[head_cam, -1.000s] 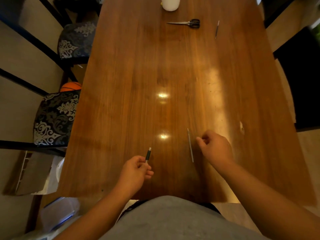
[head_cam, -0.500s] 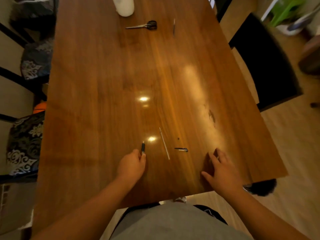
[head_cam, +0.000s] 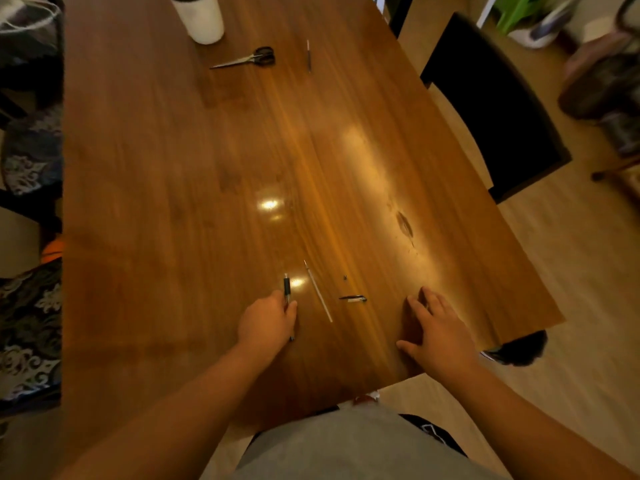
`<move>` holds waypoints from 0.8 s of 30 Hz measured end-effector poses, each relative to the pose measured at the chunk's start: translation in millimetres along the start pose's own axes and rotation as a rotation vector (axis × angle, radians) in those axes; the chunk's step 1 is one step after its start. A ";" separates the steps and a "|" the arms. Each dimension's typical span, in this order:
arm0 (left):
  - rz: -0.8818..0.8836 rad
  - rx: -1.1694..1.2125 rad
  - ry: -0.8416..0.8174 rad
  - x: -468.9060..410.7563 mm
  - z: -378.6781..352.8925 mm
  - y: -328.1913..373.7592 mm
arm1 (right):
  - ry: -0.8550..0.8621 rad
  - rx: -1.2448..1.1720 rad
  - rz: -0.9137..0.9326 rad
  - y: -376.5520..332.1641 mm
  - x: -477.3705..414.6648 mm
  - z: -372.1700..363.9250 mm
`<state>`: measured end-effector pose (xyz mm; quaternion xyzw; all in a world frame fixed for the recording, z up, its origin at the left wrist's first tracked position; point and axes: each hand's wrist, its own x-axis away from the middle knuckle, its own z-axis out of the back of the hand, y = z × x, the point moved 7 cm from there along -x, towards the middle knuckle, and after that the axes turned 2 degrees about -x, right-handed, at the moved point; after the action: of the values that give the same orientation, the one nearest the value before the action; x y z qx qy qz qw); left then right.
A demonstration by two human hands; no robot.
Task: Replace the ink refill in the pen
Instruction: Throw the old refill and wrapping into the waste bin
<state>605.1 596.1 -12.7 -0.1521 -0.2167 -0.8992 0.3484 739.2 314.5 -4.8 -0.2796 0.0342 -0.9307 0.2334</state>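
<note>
- My left hand [head_cam: 266, 323] pinches the pen barrel [head_cam: 287, 292].
- My right hand [head_cam: 438, 332] rests spread on the table [head_cam: 173, 168].
- Refill [head_cam: 318, 292] lies out, just beside; clip piece [head_cam: 353, 298] apart. I judge reassembly remains.

A glossy wooden table [head_cam: 207, 168] reflects ceiling lights, with a black chair [head_cam: 491, 109] on pale flooring [head_cam: 571, 306].

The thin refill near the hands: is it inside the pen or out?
Out. The refill lies bare on the table, apart from the pen body in the left hand.
</note>
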 end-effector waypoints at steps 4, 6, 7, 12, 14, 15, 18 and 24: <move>-0.051 0.036 -0.033 -2.2 0.4 -0.5 | -0.008 -0.020 0.001 -1.8 1.1 0.4; -0.061 0.046 -0.029 -1.4 2.3 -2.1 | -0.005 -0.019 0.003 -2.3 4.4 1.2; -0.066 0.059 -0.020 -0.5 3.1 -3.4 | -0.004 -0.025 -0.001 -2.5 6.6 2.0; -0.088 0.193 -0.086 16.4 -1.2 -12.0 | 0.171 -0.379 -0.091 3.7 41.8 9.3; -0.139 0.249 -0.214 33.4 -13.2 -5.3 | 0.259 -0.571 -0.177 16.7 69.9 4.3; -0.169 0.281 -0.313 45.9 -23.1 0.7 | 0.259 -0.644 -0.220 24.8 84.9 -3.2; -0.254 0.280 -0.620 92.5 -62.9 22.7 | 0.139 -0.793 -0.347 54.0 135.1 -45.3; -0.512 -0.105 -0.962 163.8 -151.3 75.5 | -0.074 -0.884 -0.644 129.4 250.7 -153.8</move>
<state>522.3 379.2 -51.9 -0.5054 -0.3366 -0.7940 -0.0282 526.2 75.6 -32.7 -0.3797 0.3263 -0.8417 -0.2020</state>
